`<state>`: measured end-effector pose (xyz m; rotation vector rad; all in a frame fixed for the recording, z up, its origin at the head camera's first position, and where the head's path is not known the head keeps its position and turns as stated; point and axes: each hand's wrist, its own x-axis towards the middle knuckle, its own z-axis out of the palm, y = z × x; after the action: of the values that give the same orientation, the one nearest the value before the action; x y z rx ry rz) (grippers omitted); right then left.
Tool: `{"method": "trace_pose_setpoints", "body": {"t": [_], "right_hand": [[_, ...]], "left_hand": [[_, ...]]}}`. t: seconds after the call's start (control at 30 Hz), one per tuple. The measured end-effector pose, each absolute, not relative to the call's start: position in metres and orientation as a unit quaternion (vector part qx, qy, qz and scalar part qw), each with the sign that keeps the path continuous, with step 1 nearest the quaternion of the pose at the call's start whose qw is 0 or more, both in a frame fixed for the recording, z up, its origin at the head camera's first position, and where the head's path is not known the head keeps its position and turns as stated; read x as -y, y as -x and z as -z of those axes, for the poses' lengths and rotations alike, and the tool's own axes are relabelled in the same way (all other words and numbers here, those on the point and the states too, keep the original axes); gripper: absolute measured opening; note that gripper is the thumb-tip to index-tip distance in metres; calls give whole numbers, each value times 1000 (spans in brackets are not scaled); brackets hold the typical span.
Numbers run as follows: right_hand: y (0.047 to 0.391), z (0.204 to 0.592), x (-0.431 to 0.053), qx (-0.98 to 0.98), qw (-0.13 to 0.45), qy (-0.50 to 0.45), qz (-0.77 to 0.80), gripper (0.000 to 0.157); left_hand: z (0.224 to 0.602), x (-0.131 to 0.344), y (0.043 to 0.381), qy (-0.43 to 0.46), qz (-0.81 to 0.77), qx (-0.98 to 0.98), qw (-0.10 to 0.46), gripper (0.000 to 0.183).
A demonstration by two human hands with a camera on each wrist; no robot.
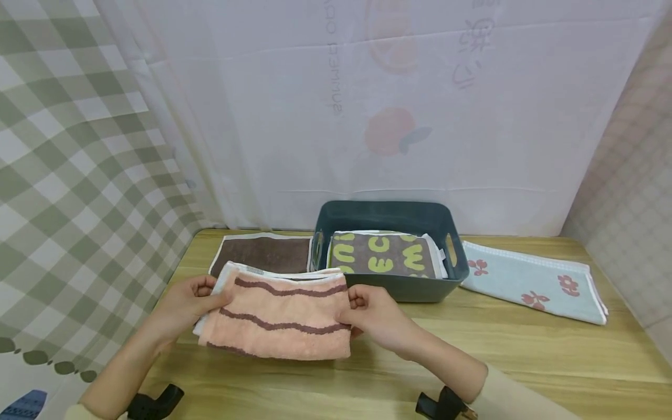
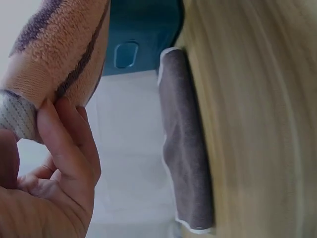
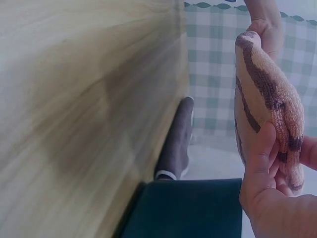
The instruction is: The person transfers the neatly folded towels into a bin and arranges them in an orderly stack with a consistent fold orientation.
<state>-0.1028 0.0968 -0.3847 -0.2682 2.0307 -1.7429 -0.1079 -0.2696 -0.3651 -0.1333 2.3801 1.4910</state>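
Note:
A folded peach towel (image 1: 283, 318) with wavy brown stripes is held up above the table between both hands. My left hand (image 1: 191, 306) pinches its left edge, thumb in front; the left wrist view shows fingers (image 2: 74, 144) gripping the towel's corner near a pale hem. At the opposite edge my right hand (image 1: 380, 318) pinches the folded layers, which show as a thick doubled edge of the towel (image 3: 270, 99) in the right wrist view. The towel hangs in front of the dark green basket's left side and partly hides a brown towel behind it.
The dark green basket (image 1: 420, 289) contains a folded brown towel with yellow-green letters (image 1: 380, 256). To its left lies a brown towel (image 1: 268, 254) with white edging. A light blue towel (image 1: 520, 280) with pink flowers lies at the right of the wooden table (image 1: 472, 350).

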Motion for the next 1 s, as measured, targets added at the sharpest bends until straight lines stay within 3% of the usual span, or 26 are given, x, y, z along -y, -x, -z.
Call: {"method": "trace_pose_setpoints", "body": {"t": [0.7, 1.0], "right_hand": [[122, 354, -130, -749, 190, 72, 630, 28], [135, 341, -150, -781, 165, 76, 598, 30]], "left_hand": [[344, 243, 138, -3, -548, -818, 174, 39], [338, 219, 155, -34, -559, -815, 151, 35]]}}
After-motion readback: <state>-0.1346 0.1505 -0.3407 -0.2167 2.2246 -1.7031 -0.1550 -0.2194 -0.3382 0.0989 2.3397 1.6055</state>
